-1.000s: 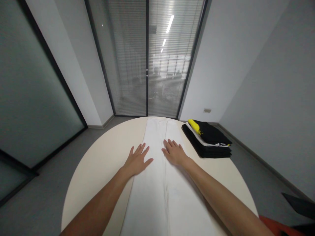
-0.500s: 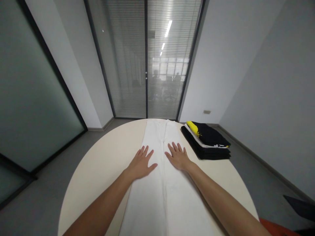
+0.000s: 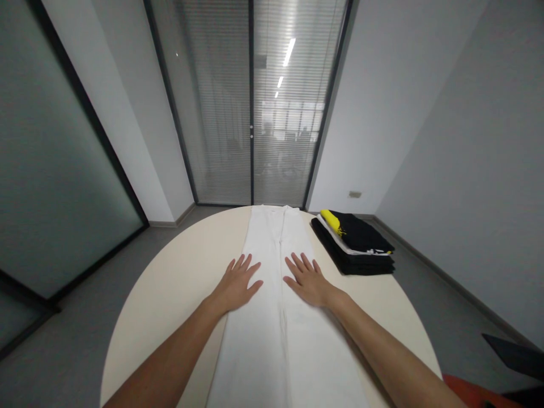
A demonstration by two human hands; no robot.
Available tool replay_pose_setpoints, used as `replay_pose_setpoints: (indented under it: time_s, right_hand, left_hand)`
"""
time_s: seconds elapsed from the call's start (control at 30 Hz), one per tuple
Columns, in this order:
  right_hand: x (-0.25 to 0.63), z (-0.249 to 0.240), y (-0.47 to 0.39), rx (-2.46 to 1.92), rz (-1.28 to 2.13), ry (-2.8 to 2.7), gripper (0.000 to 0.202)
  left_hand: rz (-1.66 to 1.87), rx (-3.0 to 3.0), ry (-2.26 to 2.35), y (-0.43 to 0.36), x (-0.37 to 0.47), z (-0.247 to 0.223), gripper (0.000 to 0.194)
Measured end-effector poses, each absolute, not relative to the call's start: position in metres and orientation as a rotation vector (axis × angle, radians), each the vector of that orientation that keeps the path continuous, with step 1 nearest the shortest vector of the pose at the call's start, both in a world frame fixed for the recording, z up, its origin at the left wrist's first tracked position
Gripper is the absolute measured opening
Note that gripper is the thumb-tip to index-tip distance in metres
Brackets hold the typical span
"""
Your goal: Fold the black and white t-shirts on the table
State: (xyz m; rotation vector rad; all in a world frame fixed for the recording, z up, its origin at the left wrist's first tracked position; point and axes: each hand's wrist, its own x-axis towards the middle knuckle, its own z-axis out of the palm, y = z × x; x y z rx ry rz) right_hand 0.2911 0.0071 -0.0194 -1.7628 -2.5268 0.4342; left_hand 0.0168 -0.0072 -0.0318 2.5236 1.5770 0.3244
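Note:
A long white garment (image 3: pixel 255 351) lies flat along the middle of a round cream table (image 3: pixel 170 272). A seam or edge line runs lengthwise down its centre, and its near end passes out of the view. My left hand (image 3: pixel 236 286) rests on the left half, palm down with fingers spread, reaching over the garment's left edge. On the right half lies my right hand (image 3: pixel 310 282), also flat with its fingers apart. Neither hand grips anything. What kind of garment it is I cannot tell for sure.
A stack of folded dark clothes (image 3: pixel 361 258), with a white layer and a yellow-patterned black piece on top, stands at the table's right edge. Beyond the table are a glass door with blinds (image 3: pixel 280 158) and walls. Something orange (image 3: pixel 471 391) shows at bottom right.
Both hands have slid slightly nearer to me along the white garment, the left one also a little to the left. The whole view has shifted a bit.

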Motion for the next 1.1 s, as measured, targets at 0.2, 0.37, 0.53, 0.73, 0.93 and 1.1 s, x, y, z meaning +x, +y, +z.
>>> replay_pose_setpoints:
  time_s: [0.2,0.37,0.53,0.73,0.93,1.1]
  right_hand:
    - [0.299,-0.013,-0.009,-1.417,0.347,-2.492,0.060]
    - [0.288,0.009,-0.022,-0.980,0.477,-2.584,0.027]
    - [0.283,0.016,-0.036,-0.814,0.856,-2.651,0.030]
    - [0.282,0.026,-0.054,-0.866,1.210,-2.680,0.024]
    - [0.258,0.024,-0.085,-0.528,1.436,-2.837,0.024]
    - [0.260,0.019,-0.085,-0.488,1.395,-2.905,0.024]
  left_hand:
    - [0.306,2.599,1.366,-0.016,0.012,-0.028,0.058]
    - [0.279,2.604,1.254,-0.021,0.008,-0.024,0.060]
    - [0.285,2.585,1.250,-0.018,0.007,-0.023,0.059]
    - [0.294,2.549,1.262,-0.020,0.008,-0.018,0.058]
    - [0.295,2.541,1.255,-0.019,0.007,-0.018,0.058]
    - [0.290,2.520,1.251,-0.018,0.006,-0.020,0.058]
